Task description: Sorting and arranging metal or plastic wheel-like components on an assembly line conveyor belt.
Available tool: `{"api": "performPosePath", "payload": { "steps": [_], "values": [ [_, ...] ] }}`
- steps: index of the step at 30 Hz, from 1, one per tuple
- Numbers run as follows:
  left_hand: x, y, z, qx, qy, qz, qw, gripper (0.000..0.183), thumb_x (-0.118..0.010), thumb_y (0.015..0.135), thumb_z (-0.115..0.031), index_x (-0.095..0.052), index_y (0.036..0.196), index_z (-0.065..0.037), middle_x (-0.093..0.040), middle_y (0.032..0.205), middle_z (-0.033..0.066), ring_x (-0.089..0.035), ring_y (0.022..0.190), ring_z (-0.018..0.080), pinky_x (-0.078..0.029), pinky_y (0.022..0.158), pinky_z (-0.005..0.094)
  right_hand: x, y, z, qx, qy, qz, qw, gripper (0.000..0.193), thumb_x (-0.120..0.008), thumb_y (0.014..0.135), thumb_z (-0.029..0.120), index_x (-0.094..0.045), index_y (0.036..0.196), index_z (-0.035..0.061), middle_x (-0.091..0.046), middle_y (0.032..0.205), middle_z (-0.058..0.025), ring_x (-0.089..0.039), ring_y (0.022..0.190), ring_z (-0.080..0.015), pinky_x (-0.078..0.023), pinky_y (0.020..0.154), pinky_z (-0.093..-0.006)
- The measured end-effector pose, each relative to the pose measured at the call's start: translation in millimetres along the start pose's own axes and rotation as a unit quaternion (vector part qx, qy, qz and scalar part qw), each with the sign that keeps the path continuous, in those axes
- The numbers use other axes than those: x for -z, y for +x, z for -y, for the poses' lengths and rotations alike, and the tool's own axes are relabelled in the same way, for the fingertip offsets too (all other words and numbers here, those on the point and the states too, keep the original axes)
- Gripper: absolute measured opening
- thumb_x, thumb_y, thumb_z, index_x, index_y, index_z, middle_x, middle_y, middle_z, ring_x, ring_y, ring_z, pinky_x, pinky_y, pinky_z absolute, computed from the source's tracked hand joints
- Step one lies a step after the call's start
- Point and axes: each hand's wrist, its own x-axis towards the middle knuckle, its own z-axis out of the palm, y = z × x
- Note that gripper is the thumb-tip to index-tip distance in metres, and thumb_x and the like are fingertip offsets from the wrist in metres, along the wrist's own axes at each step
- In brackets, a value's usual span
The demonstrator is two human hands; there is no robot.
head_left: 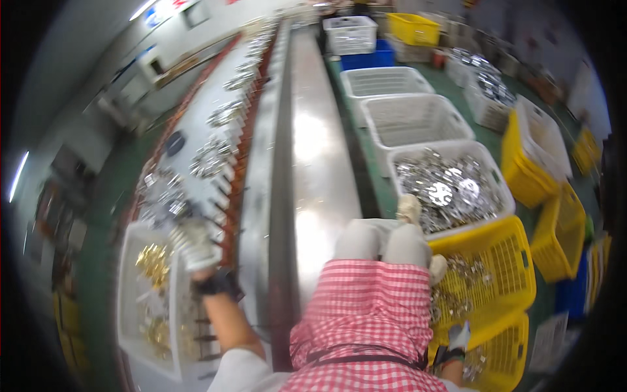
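My left hand (196,243), in a whitish glove, reaches over the long table at the right rim of a white plastic bin (123,300). Its fingers are smeared by motion beside a heap of shiny silver metal pieces (166,196). Gold-coloured metal pieces (154,264) lie inside that bin. Low on my right, my gloved right hand (460,336) is at the nearer yellow basket (520,346), which has some metal pieces in it. How its fingers are held is too small and blurred to make out.
Upright pegs (225,212) line the table's edge, with a bare metal channel (320,170) alongside. At my right stand a yellow basket (513,261) with scattered pieces and a white basket (506,189) full of silver pieces. Stacked yellow crates (522,153) stand beyond. My legs stretch between.
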Motion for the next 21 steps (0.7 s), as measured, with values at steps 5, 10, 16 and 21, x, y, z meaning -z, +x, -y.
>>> {"api": "performPosePath", "payload": {
  "steps": [5, 10, 16, 21],
  "values": [
    [-27.7, 96.8, 94.4, -0.458, 0.333, -0.422, 0.708, 0.039, -0.058, 0.079, -0.040, -0.052, 0.103, -0.010, -0.053, 0.097, 0.0037, -0.047, 0.083, 0.0159, -0.041, 0.081, 0.0347, 43.3, 50.8, -24.9, -0.136, 0.062, -0.076, 0.986, 0.080, -0.035, 0.083, 0.055, -0.017, 0.131, -0.0062, -0.016, 0.139, -0.0200, -0.015, 0.129, -0.0294, -0.014, 0.104, -0.0343],
    [-4.5, 88.0, 61.1, -0.389, 0.325, -0.353, 0.787, 0.031, -0.057, 0.081, -0.033, -0.053, 0.105, -0.014, -0.054, 0.105, 0.0060, -0.049, 0.095, 0.0247, -0.043, 0.082, 0.0485, 48.6, 51.8, -20.3, -0.091, -0.024, -0.065, 0.993, 0.077, -0.036, 0.083, 0.054, -0.020, 0.131, -0.0044, -0.019, 0.138, -0.0206, -0.018, 0.128, -0.0299, -0.017, 0.103, -0.0350],
    [-85.0, 91.2, 104.9, -0.474, 0.492, -0.246, 0.688, 0.034, -0.044, 0.087, -0.031, -0.049, 0.116, -0.014, -0.055, 0.109, 0.0038, -0.053, 0.098, 0.0200, -0.047, 0.081, 0.0374, -81.2, -33.0, 38.5, -0.011, -0.036, -0.023, 0.999, 0.076, -0.042, 0.081, 0.053, -0.022, 0.132, -0.0006, -0.021, 0.137, -0.0207, -0.022, 0.126, -0.0304, -0.018, 0.103, -0.0371],
    [-129.0, 98.0, 189.8, -0.289, 0.548, -0.281, 0.733, 0.042, -0.048, 0.083, -0.035, -0.048, 0.116, -0.008, -0.054, 0.107, 0.0036, -0.051, 0.091, 0.0111, -0.042, 0.077, 0.0228, -212.2, -122.9, 102.0, 0.149, -0.071, 0.149, 0.975, 0.068, -0.056, 0.077, 0.046, -0.033, 0.122, 0.0014, -0.039, 0.116, -0.0203, -0.042, 0.107, -0.0317, -0.032, 0.092, -0.0450]
  ]
}}
